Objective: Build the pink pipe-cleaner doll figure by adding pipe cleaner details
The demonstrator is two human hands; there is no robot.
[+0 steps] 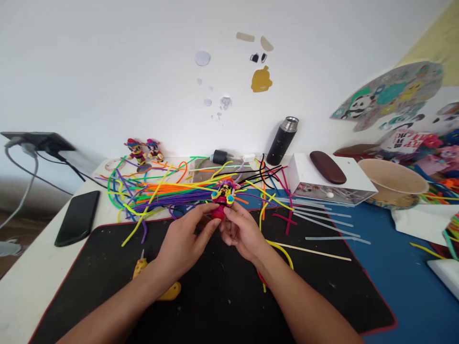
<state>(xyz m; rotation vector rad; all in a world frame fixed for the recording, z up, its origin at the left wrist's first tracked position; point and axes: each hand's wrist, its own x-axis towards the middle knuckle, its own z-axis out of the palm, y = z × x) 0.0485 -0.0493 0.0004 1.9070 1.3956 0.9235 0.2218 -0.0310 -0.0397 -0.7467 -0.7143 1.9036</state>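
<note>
A small figure (225, 193) with a purple, yellow and blue head and a red lower body stands upright between my hands, over the black mat (204, 306). My left hand (188, 234) pinches the red lower part from the left with thumb and forefinger. From the right, my right hand (241, 229) grips the same red part, its other fingers curled beneath. Beyond the hands lies a spread of coloured pipe cleaners (161, 191). The yellow glue gun (170, 291) lies partly hidden under my left forearm.
A phone (78, 217) lies at the left. Two similar figures (136, 150) stand at the back left. A black bottle (282, 142), a white box (332, 188) and a beige bowl (392, 177) are behind and right. Glue sticks (326, 220) and a wooden stick (315, 252) lie right.
</note>
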